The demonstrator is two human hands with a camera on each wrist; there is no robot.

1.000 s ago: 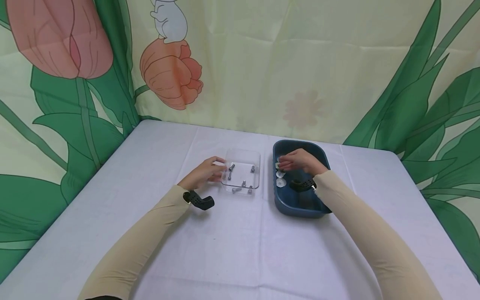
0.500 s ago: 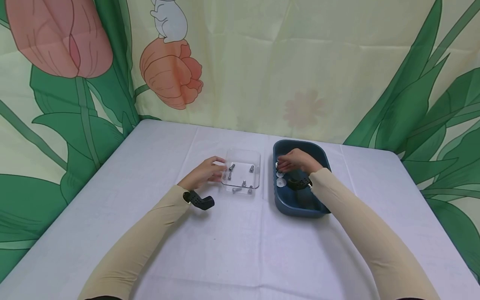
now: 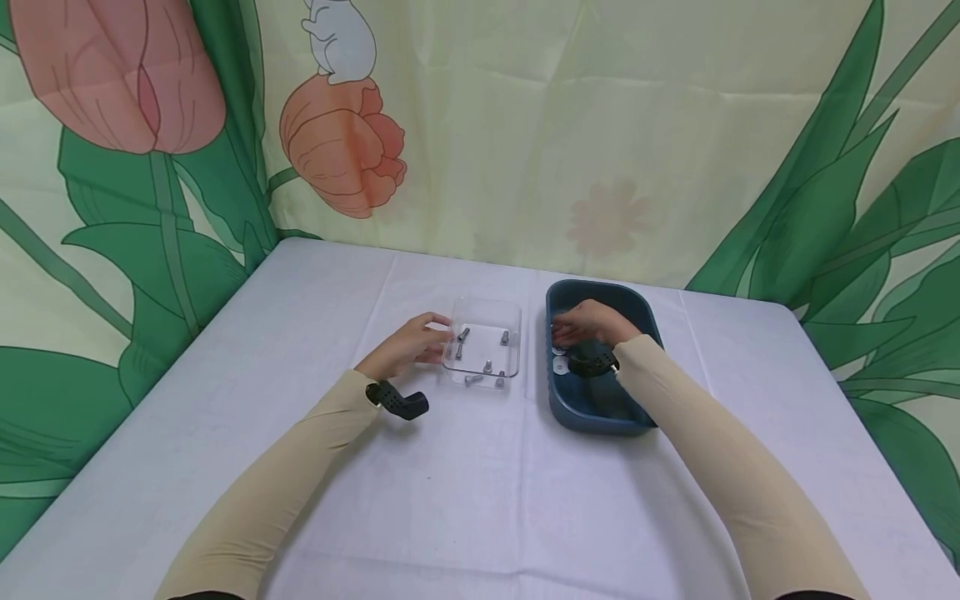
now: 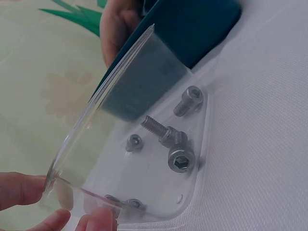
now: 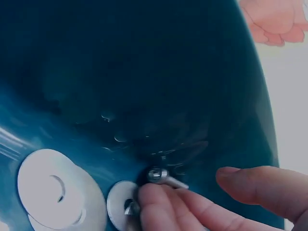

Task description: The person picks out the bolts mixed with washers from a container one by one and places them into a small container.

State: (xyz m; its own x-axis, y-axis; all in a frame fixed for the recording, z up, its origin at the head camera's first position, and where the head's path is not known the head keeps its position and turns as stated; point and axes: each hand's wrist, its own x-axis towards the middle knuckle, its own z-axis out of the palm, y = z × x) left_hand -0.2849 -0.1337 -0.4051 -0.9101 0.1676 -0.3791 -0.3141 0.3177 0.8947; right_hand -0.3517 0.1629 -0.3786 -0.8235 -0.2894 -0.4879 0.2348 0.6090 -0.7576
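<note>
Drawing slightly back inside the blue tub (image 3: 600,417), the right hand (image 3: 592,323) is pinching a bolt (image 5: 161,176) beside washers (image 5: 60,195); the left hand (image 3: 408,346) is gripping the clear tray (image 3: 483,350).

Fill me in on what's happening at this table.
A person is sorting small hardware. The left hand holds the edge of a clear tray with several bolts lying in it. The right hand reaches into a blue tub and pinches a bolt beside some white washers. Both containers sit on the table.
</note>
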